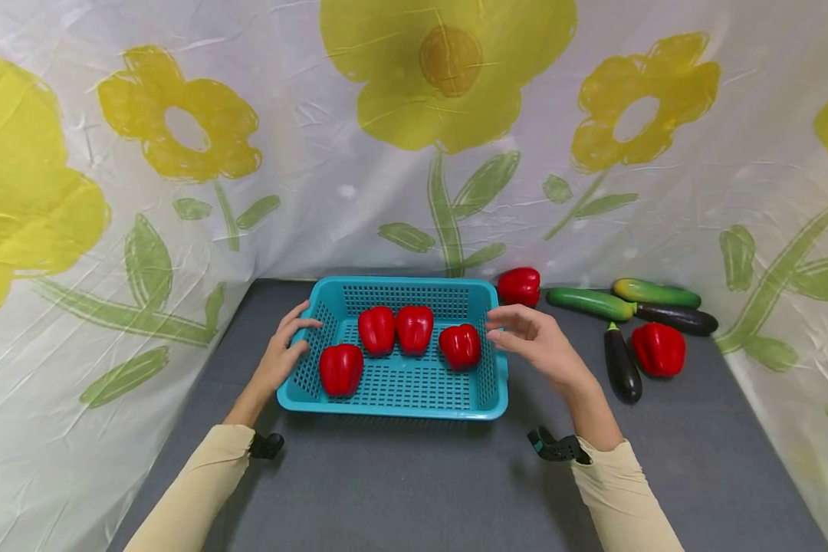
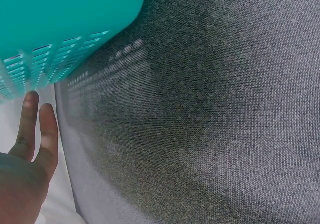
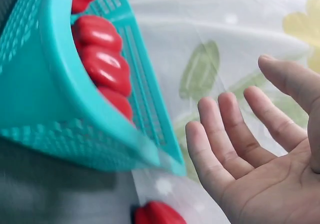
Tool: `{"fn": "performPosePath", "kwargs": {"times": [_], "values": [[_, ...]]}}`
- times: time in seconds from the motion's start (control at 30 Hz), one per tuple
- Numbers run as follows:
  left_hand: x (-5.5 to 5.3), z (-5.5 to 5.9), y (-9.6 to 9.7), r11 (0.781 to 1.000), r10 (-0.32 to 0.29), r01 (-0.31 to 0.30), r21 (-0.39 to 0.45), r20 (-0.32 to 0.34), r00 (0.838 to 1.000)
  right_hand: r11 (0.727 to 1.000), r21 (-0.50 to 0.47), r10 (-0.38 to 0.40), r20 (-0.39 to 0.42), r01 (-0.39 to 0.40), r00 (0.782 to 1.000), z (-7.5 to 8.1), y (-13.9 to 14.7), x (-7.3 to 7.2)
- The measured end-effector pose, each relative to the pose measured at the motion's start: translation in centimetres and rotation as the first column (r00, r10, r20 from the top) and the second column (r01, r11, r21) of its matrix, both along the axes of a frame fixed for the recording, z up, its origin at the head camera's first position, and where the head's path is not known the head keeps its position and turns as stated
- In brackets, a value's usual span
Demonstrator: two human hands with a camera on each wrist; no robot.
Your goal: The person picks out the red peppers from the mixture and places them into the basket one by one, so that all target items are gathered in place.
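Head view: left hand [image 1: 280,354] and right hand [image 1: 537,343] flank blue basket [image 1: 393,413] (four red peppers [image 1: 415,330] inside); both hands' fingers loosely extended.

Head: from above, facing forward and down, taking in whole turquoise plastic basket [image 1: 393,413] and flowered backdrop [image 1: 386,176]. Left wrist: low, tilted, close by basket, mostly grey tabletop [image 2: 215,104]. Right wrist: tilted, near basket's right end, facing backdrop. All share basket.

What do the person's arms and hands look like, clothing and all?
The left sleeve and right sleeve are cream, creased cloth. The left wristband and right wristband are black, the right partly green. The left hand and right hand wear no gloves.
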State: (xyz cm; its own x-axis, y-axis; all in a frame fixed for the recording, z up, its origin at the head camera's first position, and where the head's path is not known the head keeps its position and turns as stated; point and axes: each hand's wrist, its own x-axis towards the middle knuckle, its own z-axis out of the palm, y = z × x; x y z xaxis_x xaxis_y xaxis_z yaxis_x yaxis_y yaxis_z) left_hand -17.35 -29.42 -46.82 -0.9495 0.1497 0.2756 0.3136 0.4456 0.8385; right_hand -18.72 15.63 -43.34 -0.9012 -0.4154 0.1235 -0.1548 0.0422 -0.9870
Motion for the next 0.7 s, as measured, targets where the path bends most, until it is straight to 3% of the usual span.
{"fn": "performPosePath", "kwargs": {"times": [0.7], "values": [[0.0, 0.0, -0.1, 1.000, -0.003, 0.003, -0.013, 0.003, 1.000, 0.975, 0.160, -0.149, -0.026, 0.151, 0.989, -1.1, 10.3, 1.0]]}}
